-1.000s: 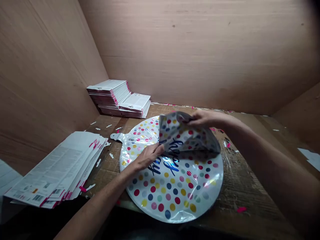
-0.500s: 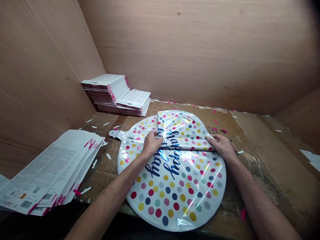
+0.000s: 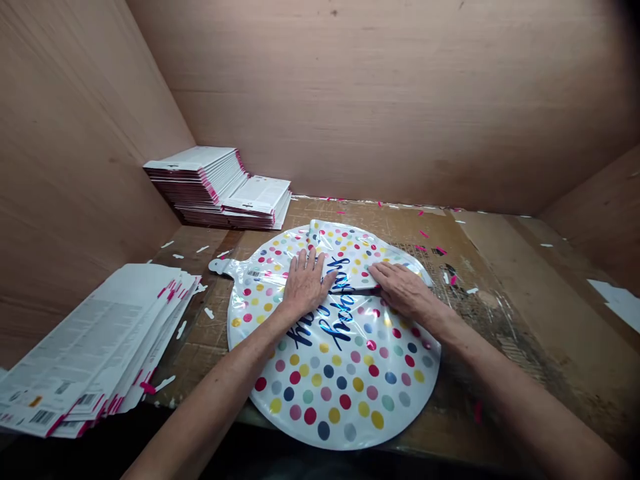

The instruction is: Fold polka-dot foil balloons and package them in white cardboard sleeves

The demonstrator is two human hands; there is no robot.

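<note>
A flat foil balloon (image 3: 345, 393), white with coloured dots and blue "happy birthday" lettering, lies before me over the front edge of the work surface. Its far part is folded over toward the middle, and its tail points left. My left hand (image 3: 306, 283) rests flat on the balloon with fingers spread, covering some of the lettering. On the folded flap's right half lies my right hand (image 3: 403, 287), palm down, fingers stretched out toward the left. Neither hand grips anything.
Several stacked white-and-pink card packages (image 3: 215, 190) stand in the back left corner. A fanned pile of printed packages (image 3: 100, 340) sits at the left front edge. Small white and pink scraps (image 3: 440, 251) lie scattered on the cardboard surface (image 3: 500, 260). Wooden panels (image 3: 375, 100) enclose the back and sides.
Both hands have let go of the fold's edge and now lie flat on the balloon. My right hand has moved left, in from the right end of the fold. The view has shifted slightly.
</note>
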